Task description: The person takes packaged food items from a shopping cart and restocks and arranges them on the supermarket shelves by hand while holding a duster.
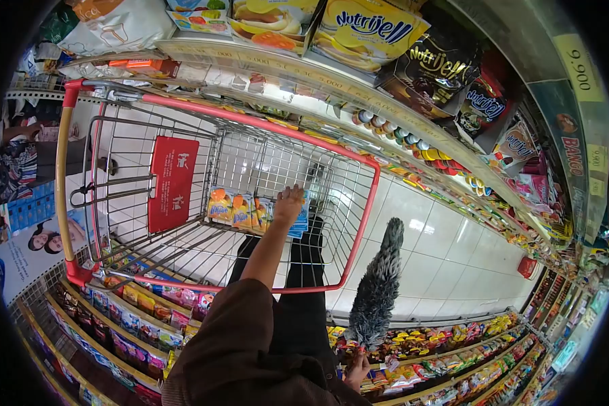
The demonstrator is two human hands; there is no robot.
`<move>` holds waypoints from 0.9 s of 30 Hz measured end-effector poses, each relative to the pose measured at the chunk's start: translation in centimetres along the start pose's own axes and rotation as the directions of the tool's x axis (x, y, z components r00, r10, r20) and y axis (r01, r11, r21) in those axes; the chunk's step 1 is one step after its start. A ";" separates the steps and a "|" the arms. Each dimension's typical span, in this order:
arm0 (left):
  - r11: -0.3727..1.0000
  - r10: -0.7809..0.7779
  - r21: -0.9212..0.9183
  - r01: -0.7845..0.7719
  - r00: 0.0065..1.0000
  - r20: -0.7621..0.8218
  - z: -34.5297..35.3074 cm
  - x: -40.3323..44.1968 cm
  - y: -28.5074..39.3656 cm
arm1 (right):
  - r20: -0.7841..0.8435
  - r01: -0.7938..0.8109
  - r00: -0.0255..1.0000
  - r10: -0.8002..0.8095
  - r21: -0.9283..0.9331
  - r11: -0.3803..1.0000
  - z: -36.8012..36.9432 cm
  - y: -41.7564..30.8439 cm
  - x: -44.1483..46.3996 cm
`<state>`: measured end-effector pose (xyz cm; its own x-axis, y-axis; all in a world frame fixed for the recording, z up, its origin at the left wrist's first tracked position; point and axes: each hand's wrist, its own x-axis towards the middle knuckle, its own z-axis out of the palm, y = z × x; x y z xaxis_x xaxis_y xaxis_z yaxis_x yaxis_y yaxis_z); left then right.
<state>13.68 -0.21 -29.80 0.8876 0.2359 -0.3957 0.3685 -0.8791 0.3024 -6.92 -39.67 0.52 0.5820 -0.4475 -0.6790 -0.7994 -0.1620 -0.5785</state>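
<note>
My left hand (289, 205) reaches down into a shopping cart (369, 203), fingers curled over the end of a row of small dessert-mix packets (242, 210). Those packets are orange, white and yellow, with blue ones (300, 223) at the hand's side. Exactly which packets the fingers pinch is partly hidden by the hand itself. Low at my side, my right hand (356, 369) is closed round the handle of a fluffy grey duster (377, 291), whose head points up over the floor tiles.
Shelves of Nutrijell boxes (369, 30) run along the top and right. Racks of colourful sachets (426, 342) line the near side. A red sign (174, 184) hangs on the cart's basket. At far left stands another person (30, 159), near a poster (47, 247).
</note>
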 end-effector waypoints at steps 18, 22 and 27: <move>0.946 0.264 0.214 -0.244 0.962 -0.069 2.6 -2.8 -0.7 | 0.056 -0.088 0.995 0.086 0.034 0.996 0.6 -0.9 -0.1; 0.936 0.309 0.229 -0.268 0.936 -0.168 2.4 -3.1 -0.8 | 0.037 -0.098 0.994 0.099 -0.021 0.995 -0.8 -0.1 1.3; 0.964 0.255 0.072 -0.256 0.967 0.022 1.3 -2.9 -0.6 | 0.101 -0.019 0.995 0.026 -0.070 0.997 -0.6 -3.9 1.8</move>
<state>10.59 -0.93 -29.96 0.9459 -0.0050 -0.3245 0.1084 -0.9375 0.3306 -2.81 -40.36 1.81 0.5733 -0.3604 -0.7358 -0.8187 -0.2151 -0.5325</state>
